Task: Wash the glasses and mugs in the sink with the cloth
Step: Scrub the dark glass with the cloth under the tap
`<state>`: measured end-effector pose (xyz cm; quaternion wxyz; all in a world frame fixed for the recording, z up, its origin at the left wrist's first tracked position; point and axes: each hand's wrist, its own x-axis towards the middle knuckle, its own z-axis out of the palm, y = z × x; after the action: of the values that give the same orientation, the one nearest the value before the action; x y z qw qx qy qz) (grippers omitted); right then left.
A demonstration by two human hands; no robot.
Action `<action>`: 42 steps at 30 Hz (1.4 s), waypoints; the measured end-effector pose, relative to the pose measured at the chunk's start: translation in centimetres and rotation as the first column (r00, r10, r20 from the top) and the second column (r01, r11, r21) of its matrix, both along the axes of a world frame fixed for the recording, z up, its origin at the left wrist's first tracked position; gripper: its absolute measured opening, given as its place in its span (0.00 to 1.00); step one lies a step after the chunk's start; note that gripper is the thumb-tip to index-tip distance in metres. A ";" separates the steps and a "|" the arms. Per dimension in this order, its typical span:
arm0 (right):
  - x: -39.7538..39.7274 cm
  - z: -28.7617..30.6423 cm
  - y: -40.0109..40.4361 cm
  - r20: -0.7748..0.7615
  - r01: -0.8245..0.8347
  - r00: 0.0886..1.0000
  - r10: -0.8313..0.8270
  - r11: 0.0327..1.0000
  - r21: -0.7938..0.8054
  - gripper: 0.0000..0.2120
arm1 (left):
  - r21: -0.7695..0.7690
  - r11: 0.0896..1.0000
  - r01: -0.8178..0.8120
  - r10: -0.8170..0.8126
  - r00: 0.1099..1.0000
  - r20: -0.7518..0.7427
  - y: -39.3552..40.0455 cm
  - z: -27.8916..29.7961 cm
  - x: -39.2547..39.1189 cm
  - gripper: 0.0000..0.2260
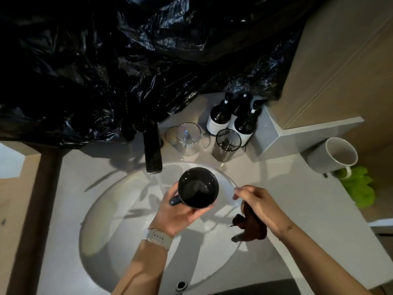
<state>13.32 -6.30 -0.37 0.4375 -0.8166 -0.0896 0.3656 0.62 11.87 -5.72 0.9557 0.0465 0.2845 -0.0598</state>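
Head view: the left hand (180, 211) curls around a black mug (198, 187), mouth up, over the sink (110, 209) just below the black tap (152, 150). The right hand (258, 204) pinches a dark brown cloth (251, 227) beside it. A clear glass (188, 138), a smoked glass (227, 144) and a white mug (338, 155) stand on the bench (308, 201)

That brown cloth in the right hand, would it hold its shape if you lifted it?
Probably not: the brown cloth hangs crumpled below the right hand, so it looks floppy. Likely light, though heavier if wet, which I cannot tell.
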 end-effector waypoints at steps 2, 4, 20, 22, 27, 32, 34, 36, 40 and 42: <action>1.0 0.1 -0.9 0.009 0.007 1.000 -0.008 1.000 0.026 0.12 | 0.045 0.999 0.009 -0.010 1.000 0.028 -1.1 0.6 0.9 0.32; 1.9 0.1 -1.9 0.018 0.012 1.000 -0.014 0.997 0.081 0.13 | -0.026 0.999 0.021 -0.020 0.999 0.035 -1.8 0.7 1.9 0.33; 11.2 -0.5 -7.2 -0.031 -0.161 0.986 0.164 0.984 0.070 0.20 | 0.343 0.904 0.257 -0.104 0.909 -0.404 -7.9 4.6 14.0 0.21; 11.5 -0.6 -7.1 0.013 -0.176 0.984 0.176 0.982 0.063 0.21 | 0.373 0.889 0.265 -0.121 0.922 -0.368 -7.8 4.1 14.5 0.22; 12.2 -0.7 -7.5 0.005 -0.198 0.980 0.199 0.969 0.145 0.22 | 0.495 0.808 0.320 -0.118 0.910 -0.396 -7.4 4.1 15.1 0.19; 11.8 -0.3 -7.9 0.020 -0.261 0.965 0.261 0.953 0.157 0.12 | 0.667 0.666 0.335 0.009 0.890 -0.456 -7.3 4.3 14.7 0.09; 11.8 -0.1 -8.1 0.024 -0.261 0.965 0.260 0.957 0.131 0.07 | 0.718 0.604 0.346 0.079 0.870 -0.486 -7.6 4.2 14.4 0.08; 11.8 0.1 -8.3 0.030 -0.267 0.964 0.266 0.956 0.122 0.05 | 0.762 0.546 0.349 0.173 0.843 -0.509 -7.9 3.8 14.2 0.08; 12.0 0.6 -9.5 0.040 -0.245 0.969 0.242 0.962 0.117 0.06 | 0.806 0.558 0.196 0.343 0.830 -0.440 -9.2 4.1 14.3 0.11; 12.2 1.0 -10.4 0.053 -0.197 0.980 0.191 0.973 0.122 0.06 | 0.829 0.538 0.155 0.388 0.827 -0.407 -10.4 4.4 14.1 0.12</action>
<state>25.51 -16.74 0.59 0.4488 -0.7818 -0.2010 0.3834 14.69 1.50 -1.33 0.6931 0.4560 0.5406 0.1394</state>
